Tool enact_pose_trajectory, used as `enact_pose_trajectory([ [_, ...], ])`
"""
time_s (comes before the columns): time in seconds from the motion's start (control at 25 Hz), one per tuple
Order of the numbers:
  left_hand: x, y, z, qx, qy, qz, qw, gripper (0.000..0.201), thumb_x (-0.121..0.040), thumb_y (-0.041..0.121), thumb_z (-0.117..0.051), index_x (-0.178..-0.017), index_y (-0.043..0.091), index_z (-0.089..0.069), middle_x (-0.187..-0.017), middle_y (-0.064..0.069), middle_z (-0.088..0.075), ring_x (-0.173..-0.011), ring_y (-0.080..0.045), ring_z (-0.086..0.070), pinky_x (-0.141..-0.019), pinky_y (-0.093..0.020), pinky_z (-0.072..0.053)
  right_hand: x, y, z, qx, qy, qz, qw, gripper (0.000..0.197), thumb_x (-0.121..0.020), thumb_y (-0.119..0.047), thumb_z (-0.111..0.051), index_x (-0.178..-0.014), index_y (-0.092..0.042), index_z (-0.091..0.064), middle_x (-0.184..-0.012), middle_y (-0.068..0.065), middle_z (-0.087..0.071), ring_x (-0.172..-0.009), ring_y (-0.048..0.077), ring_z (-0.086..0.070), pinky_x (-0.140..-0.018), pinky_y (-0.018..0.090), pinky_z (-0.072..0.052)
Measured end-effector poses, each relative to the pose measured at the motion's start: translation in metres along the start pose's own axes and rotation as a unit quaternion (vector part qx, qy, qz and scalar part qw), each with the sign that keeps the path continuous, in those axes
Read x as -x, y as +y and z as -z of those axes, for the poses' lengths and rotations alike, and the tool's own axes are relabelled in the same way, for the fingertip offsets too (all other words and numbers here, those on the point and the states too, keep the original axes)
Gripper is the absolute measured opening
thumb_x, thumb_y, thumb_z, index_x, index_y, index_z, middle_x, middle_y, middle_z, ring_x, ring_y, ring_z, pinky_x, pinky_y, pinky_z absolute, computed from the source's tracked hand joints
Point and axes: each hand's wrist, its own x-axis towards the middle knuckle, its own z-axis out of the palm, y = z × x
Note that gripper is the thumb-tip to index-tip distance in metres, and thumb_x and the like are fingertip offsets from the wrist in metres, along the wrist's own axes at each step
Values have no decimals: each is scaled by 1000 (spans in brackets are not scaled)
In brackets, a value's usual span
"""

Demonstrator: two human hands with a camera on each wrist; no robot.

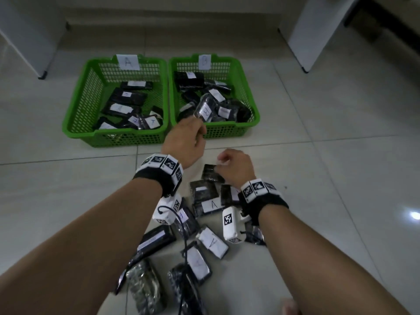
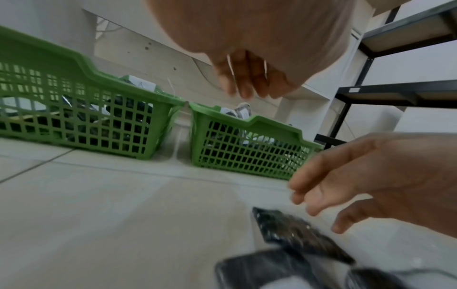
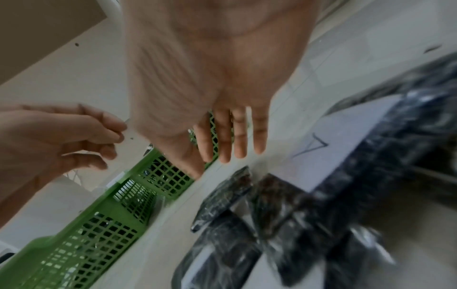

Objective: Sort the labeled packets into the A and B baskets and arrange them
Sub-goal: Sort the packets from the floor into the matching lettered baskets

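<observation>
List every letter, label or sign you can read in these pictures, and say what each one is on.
"A": paper tag on the back rim of the left basket.
"B": paper tag on the back rim of the right basket.
"A": white label of a floor packet.
"A": label of another floor packet.
"A": label of a packet in the left basket.
The other packet labels are too blurred to read. The wristband squares bear coded patterns, not words.

Dim, flat light; floor glare at right; wrist views motion-blurred, edges warped.
</observation>
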Motion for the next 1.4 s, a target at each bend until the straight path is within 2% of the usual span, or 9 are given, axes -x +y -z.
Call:
enact_pose_trajectory([
  [0.12, 30, 2, -13, 45, -155, 19, 987, 19, -74, 23, -59, -93, 19, -63, -95, 3, -60, -86, -21, -60, -71, -29, -46, 15, 4, -12, 108, -136, 17, 985, 61, -63, -20, -81, -123, -25, -70, -119, 2, -65, -115, 24, -53, -99, 35, -48],
  [0.24, 55, -11, -31, 4, -232, 88, 969, 41, -67, 33, -77, -101, 23, -57, -102, 2, -57, -93, -21, -59, -77, -31, -48, 19, 2, -17, 52, -74, 27, 996, 44, -76, -12, -79, -120, -17, -73, -118, 6, -71, -113, 27, -60, -100, 32, -47],
  [0.36, 70, -17, -46, -22, -254, 100, 962, 70, -59, 52, -85, -112, 23, -50, -105, 3, -55, -95, -20, -54, -86, -37, -50, 22, -2, -3, -98, 7, -59, 993, 22, -95, -20, -66, -114, -12, -74, -112, 6, -74, -101, 20, -67, -91, 30, -54],
  [0.52, 77, -15, -54, -19, -230, 114, 966, 57, -62, 46, -86, -105, 23, -57, -103, 2, -59, -96, -21, -57, -86, -37, -50, 40, -3, 21, -342, 6, -167, 925, 20, -104, -18, -54, -112, -6, -68, -105, 19, -74, -79, 32, -73, -61, 32, -58],
  [0.68, 82, -13, -46, 73, -165, 118, 977, 26, -75, 25, -73, -79, 22, -47, -85, -2, -59, -81, -26, -58, -64, -28, -39, 45, -5, 36, -450, -57, -197, 869, 27, -99, 1, -47, -120, -6, -63, -105, 22, -73, -80, 33, -73, -68, 38, -57],
  [0.84, 80, -14, -19, 101, -13, 117, 988, 33, -80, 18, -66, -76, 22, -34, -69, 3, -48, -60, -20, -45, -54, -28, -31, 39, -19, 35, -459, -70, -172, 869, 37, -95, 5, -49, -126, -9, -63, -108, 19, -74, -89, 32, -72, -68, 39, -55],
  [1.04, 79, -23, 15, 131, 75, 103, 983, 43, -68, 20, -73, -82, 22, -33, -80, 6, -40, -63, -6, -37, -55, -25, -26, 25, -51, 25, -460, -70, -146, 873, 42, -95, 6, -57, -131, -14, -58, -105, 17, -76, -86, 31, -75, -64, 38, -56],
  [1.24, 81, -34, 37, 148, 148, 197, 958, 70, -70, 37, -86, -123, 25, -42, -106, 7, -61, -90, -13, -58, -80, -28, -46, 19, -76, 8, -431, -31, -90, 897, 58, -88, 12, -65, -132, -22, -49, -101, 19, -76, -77, 32, -76, -57, 34, -56],
  [1.4, 76, -57, 49, 140, 201, 251, 937, 73, -67, 49, -85, -127, 24, -52, -116, 5, -65, -105, -16, -61, -92, -34, -51, 9, -99, -11, -356, -25, -29, 934, 52, -88, 10, -67, -124, -24, -52, -105, 11, -75, -74, 27, -77, -56, 32, -57],
])
